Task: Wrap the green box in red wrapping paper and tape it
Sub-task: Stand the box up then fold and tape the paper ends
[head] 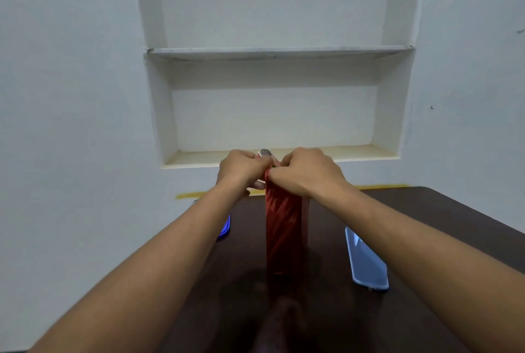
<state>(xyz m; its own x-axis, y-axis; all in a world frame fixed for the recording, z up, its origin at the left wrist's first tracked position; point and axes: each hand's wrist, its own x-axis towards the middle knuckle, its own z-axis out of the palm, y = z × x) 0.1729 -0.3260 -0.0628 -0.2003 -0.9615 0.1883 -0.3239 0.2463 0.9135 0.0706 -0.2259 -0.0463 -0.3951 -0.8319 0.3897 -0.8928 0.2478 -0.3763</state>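
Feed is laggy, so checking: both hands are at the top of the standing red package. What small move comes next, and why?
Probably press the top flap flat and tape it: both the left hand and right hand pinch the red wrapping paper at the upright box's top end, and its sides look covered.

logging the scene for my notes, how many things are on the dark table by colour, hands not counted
Red: 1, the wrapped box, standing upright, both hands at its top end
Light blue: 1, a flat phone-like slab, to the right of the box
Dark blue: 1, a flat object, mostly hidden behind the left forearm
Total: 3
A small grey thing shows between the hands; I cannot tell what it is.
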